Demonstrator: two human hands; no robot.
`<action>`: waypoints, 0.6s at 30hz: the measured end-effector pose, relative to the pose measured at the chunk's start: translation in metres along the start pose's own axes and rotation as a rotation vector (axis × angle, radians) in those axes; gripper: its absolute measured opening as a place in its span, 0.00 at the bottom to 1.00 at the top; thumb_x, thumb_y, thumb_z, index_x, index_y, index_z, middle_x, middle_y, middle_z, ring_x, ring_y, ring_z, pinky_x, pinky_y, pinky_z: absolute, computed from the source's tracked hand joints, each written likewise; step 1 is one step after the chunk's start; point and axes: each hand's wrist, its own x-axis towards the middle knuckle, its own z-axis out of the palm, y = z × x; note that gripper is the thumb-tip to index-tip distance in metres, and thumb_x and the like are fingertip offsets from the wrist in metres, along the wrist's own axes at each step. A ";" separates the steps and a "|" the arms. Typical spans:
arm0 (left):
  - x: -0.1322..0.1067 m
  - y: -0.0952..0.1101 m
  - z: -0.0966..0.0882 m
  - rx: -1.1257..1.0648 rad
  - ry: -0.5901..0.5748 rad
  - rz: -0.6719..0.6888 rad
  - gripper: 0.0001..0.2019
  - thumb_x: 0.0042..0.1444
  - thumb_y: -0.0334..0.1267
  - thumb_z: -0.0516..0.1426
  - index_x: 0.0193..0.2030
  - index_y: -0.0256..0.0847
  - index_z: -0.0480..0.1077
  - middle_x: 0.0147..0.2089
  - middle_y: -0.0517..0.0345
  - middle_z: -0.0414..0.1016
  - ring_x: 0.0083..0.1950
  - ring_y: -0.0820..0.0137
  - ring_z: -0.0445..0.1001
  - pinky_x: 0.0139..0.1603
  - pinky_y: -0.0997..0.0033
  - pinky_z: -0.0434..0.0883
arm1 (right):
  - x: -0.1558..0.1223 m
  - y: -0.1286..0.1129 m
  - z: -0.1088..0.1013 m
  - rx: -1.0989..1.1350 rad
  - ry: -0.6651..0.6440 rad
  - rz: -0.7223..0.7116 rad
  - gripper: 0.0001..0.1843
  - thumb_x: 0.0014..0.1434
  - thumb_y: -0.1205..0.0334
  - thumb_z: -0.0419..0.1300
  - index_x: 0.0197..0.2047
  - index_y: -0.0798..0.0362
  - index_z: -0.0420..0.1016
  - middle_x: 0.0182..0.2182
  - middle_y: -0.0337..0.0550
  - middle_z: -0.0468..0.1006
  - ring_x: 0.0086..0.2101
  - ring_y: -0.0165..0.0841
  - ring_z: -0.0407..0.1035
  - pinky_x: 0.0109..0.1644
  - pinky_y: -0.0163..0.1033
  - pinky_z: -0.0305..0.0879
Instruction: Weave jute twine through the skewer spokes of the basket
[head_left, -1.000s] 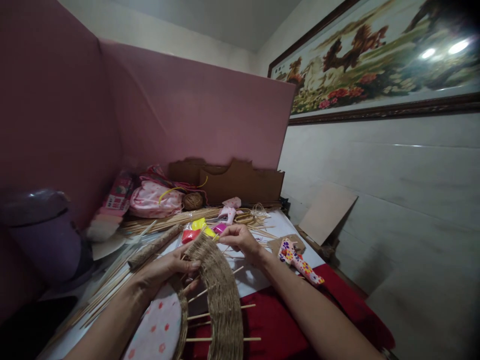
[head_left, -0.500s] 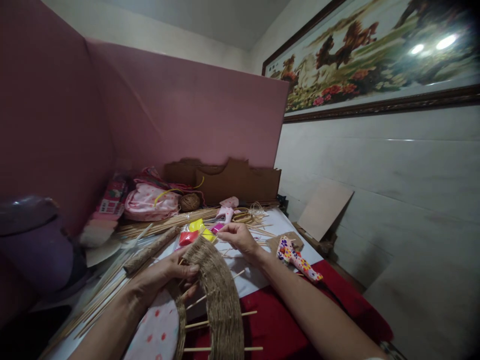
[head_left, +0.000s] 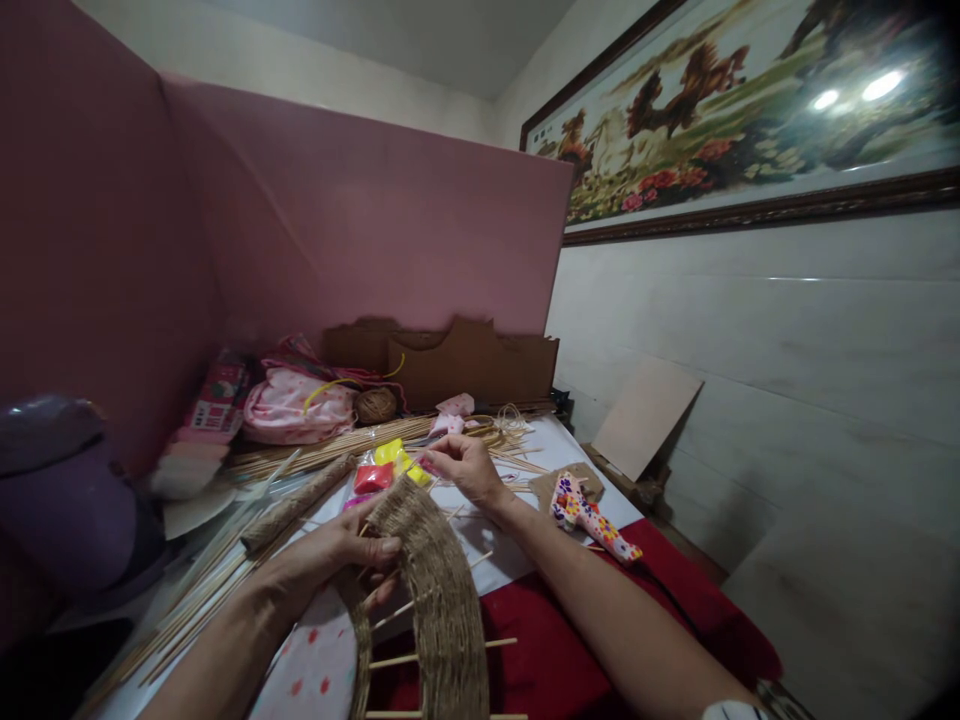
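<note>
My left hand [head_left: 349,548] grips the top end of a curved woven twine band [head_left: 446,600], thumb in front and fingers behind. Thin wooden sticks [head_left: 394,662] pass through the band and stick out past its outer edge. On its inner side is a narrower twine rim around white cloth with red spots [head_left: 319,655]. Just above the band's upper end, my right hand [head_left: 469,470] is closed in a pinch. Whatever lies between those fingertips is too small to make out. Red [head_left: 373,478] and yellow [head_left: 390,452] packets lie behind the hands.
A twine-covered roll [head_left: 296,503] and loose sticks lie left. Further back are a twine ball [head_left: 375,405], spotted pink fabric [head_left: 300,405] and cardboard [head_left: 472,362]. On the right, a flower-patterned gun-shaped tool [head_left: 592,515] rests by red cloth [head_left: 540,640]. A lidded purple bin [head_left: 71,500] stands left.
My right hand has shifted slightly left and up, its fingertips nearer the band's upper end. My left hand keeps its grip on the band. The view has shifted slightly.
</note>
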 end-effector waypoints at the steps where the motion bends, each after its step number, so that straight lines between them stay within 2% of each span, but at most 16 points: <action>1: 0.000 0.000 0.000 -0.002 0.000 0.001 0.29 0.49 0.30 0.59 0.59 0.42 0.59 0.25 0.60 0.69 0.19 0.75 0.68 0.20 0.78 0.64 | 0.001 0.000 0.002 -0.002 0.002 -0.016 0.12 0.47 0.55 0.64 0.28 0.57 0.75 0.23 0.40 0.73 0.24 0.27 0.63 0.28 0.32 0.59; 5: 0.000 -0.002 -0.001 -0.013 -0.009 -0.003 0.29 0.49 0.30 0.59 0.59 0.42 0.59 0.25 0.59 0.69 0.19 0.75 0.67 0.20 0.77 0.65 | 0.005 -0.001 0.009 0.036 -0.005 -0.054 0.10 0.48 0.56 0.62 0.27 0.56 0.74 0.22 0.38 0.71 0.24 0.27 0.63 0.29 0.33 0.60; 11: -0.001 -0.002 0.000 0.000 -0.004 0.008 0.31 0.48 0.30 0.60 0.60 0.41 0.59 0.24 0.60 0.69 0.19 0.76 0.67 0.20 0.79 0.62 | 0.012 -0.008 0.016 -0.012 -0.029 -0.117 0.09 0.49 0.58 0.61 0.26 0.56 0.72 0.20 0.36 0.68 0.22 0.25 0.59 0.26 0.32 0.57; 18: -0.003 0.001 -0.001 0.008 -0.032 0.021 0.29 0.48 0.31 0.60 0.59 0.43 0.61 0.26 0.59 0.69 0.19 0.75 0.68 0.19 0.78 0.62 | 0.007 -0.012 0.009 -0.083 -0.042 -0.091 0.08 0.48 0.60 0.61 0.26 0.57 0.75 0.20 0.37 0.69 0.22 0.26 0.59 0.27 0.32 0.55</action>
